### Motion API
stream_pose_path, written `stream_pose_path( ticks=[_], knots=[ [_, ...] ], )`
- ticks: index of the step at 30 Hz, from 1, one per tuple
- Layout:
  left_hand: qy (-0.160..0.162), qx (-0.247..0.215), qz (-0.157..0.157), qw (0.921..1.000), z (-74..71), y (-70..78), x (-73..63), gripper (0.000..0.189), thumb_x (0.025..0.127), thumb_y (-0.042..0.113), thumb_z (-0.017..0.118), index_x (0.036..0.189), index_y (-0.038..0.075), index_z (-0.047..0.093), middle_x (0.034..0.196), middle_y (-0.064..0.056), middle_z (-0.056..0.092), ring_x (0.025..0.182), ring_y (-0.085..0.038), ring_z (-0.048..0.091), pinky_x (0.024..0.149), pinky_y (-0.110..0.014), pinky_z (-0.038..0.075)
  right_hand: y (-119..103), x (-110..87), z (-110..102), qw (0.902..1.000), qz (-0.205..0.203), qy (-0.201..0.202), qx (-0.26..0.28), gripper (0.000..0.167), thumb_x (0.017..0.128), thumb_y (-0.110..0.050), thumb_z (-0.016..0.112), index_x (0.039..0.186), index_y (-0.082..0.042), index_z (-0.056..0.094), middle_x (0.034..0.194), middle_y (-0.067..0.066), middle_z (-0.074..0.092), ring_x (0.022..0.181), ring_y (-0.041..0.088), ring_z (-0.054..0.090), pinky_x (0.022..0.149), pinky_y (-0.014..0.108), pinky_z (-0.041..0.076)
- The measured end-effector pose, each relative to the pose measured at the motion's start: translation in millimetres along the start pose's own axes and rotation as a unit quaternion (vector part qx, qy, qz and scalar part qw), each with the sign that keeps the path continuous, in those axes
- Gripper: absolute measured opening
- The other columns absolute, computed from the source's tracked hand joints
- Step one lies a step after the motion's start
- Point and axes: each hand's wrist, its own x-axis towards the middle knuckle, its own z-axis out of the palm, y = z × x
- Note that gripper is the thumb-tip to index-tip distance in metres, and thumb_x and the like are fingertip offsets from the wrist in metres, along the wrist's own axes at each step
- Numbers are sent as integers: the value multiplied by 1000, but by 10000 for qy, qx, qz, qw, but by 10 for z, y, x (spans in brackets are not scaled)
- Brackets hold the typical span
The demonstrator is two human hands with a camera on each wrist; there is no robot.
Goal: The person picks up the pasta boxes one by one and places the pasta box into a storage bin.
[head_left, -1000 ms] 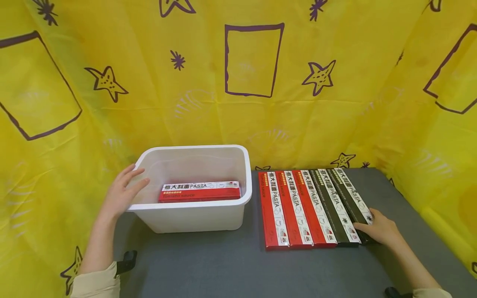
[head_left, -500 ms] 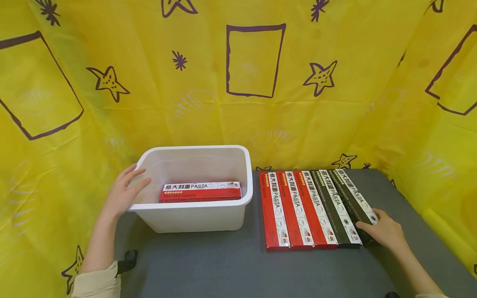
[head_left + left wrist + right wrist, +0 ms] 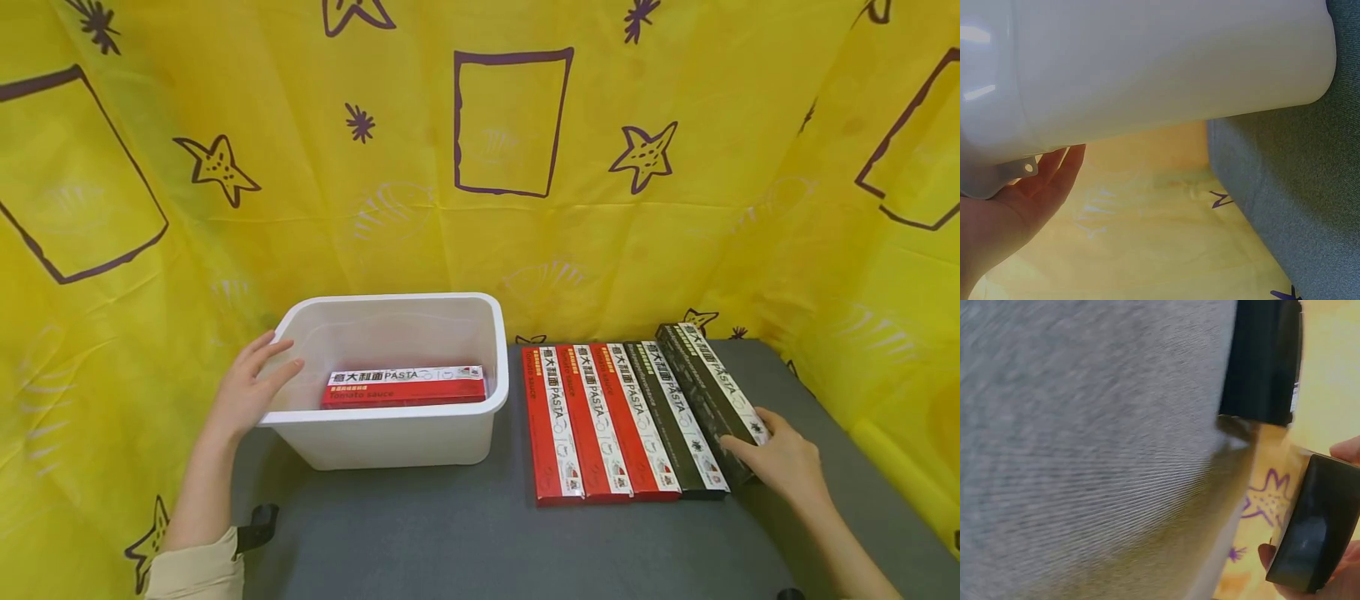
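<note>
At the right end of a row of pasta boxes, my right hand (image 3: 776, 458) holds a black pasta box (image 3: 708, 383) near its close end, thumb on one side and fingers on the other. In the right wrist view, the end of this black box (image 3: 1316, 522) sits between thumb and fingers, apart from the neighbouring black box (image 3: 1263, 362). My left hand (image 3: 247, 387) rests at the left rim of a white bin (image 3: 390, 437), fingers extended. In the left wrist view, two fingers lie along the bin's outer side. Inside the bin is a red pasta box (image 3: 405, 389).
Three red pasta boxes (image 3: 551, 433) and one black pasta box (image 3: 675, 417) lie side by side on the grey table (image 3: 465, 542), right of the bin. A yellow patterned cloth (image 3: 420, 242) stands behind and along both sides.
The rightmost black box has risen off the table in my right hand, its far end now higher and separated from the row. My left hand and the bin stay put.
</note>
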Motion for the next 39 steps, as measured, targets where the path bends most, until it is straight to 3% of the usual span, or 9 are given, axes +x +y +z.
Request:
stream_pose_path(
  ticks=[9,18,23,32,39],
  knots=[
    [-41,34,-45,10000,-9,1,-26,61,98,39,54,141,-4,46,156,-25,22,139,-53,18,102,-75,15,-210,-47,-77,9998,-149,5,151,89,87,-53,65,143,10,34,135,40,42,114,64,38,85,69,35],
    [-68,42,-83,9999,-13,12,-16,62,98,39,54,141,-3,45,157,-23,21,139,-52,17,103,-74,16,-503,-40,-159,9985,-548,38,69,86,85,-52,68,143,5,39,135,36,46,111,58,45,78,65,41],
    [-62,61,-67,9999,-8,9,-11,61,98,39,54,141,-3,45,157,-24,21,139,-52,17,102,-74,16,-671,-42,-182,9972,-733,43,135,84,84,-51,69,143,2,41,133,33,49,106,53,51,74,60,45],
    [-71,14,-102,9999,-7,12,-16,62,98,40,54,141,-4,45,157,-24,21,139,-52,17,102,-75,16,-957,-46,-177,9945,-1023,35,219,80,82,-49,72,141,-3,45,125,25,57,90,35,58,62,36,42],
    [-113,3,-151,9998,-9,17,-29,63,98,42,53,143,-2,45,157,-23,20,139,-52,16,100,-76,17,-1180,-40,-166,9924,-1145,-76,438,80,81,-47,73,144,-6,44,125,24,57,85,31,56,58,33,42]
  ],
)
